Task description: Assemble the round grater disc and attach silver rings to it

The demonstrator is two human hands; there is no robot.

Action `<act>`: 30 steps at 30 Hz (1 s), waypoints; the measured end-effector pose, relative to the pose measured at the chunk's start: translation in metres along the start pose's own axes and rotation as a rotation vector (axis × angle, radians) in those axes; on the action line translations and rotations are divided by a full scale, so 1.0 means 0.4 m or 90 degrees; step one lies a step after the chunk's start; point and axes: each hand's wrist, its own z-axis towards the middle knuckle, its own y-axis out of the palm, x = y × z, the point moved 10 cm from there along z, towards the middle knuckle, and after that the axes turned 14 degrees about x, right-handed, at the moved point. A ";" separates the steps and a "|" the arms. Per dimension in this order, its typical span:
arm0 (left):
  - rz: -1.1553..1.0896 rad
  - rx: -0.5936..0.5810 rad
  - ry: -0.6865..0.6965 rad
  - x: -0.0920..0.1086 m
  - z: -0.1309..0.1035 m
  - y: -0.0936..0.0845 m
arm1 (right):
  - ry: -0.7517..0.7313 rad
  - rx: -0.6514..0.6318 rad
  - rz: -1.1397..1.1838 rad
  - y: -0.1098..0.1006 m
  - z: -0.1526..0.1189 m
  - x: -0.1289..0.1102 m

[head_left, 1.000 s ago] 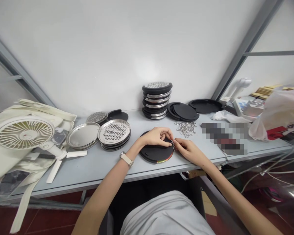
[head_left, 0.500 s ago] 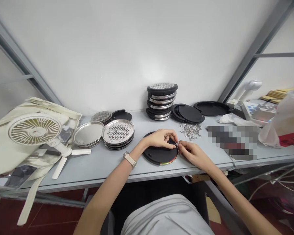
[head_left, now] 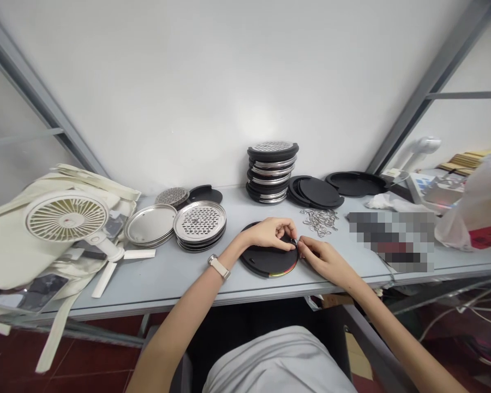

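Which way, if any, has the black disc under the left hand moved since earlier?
No visible move: the black disc keeps its place relative to the tall stack; the camera view shifted.

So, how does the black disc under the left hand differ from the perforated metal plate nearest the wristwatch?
The black disc is dark, the perforated metal plate silver. The disc's visible face is mostly smooth; the plate's is full of small holes. The plate tops a stack, whereas the disc is partly covered by the left hand. Both look round.

Left hand (head_left: 273,233) curled inward — right hand (head_left: 321,258) close beside it, pinching.
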 end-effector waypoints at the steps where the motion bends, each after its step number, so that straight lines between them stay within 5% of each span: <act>1: 0.000 0.001 0.000 0.000 0.000 0.000 | -0.003 -0.002 -0.003 0.001 0.000 0.000; 10: -0.042 -0.010 -0.009 0.002 -0.002 0.003 | 0.020 -0.006 0.005 0.008 0.001 0.014; 16: -0.035 -0.009 -0.013 0.004 -0.005 0.002 | 0.033 0.073 0.000 -0.015 0.007 0.019; 30: -0.048 -0.012 -0.001 0.004 -0.003 0.004 | 0.024 0.055 0.020 -0.004 0.005 0.014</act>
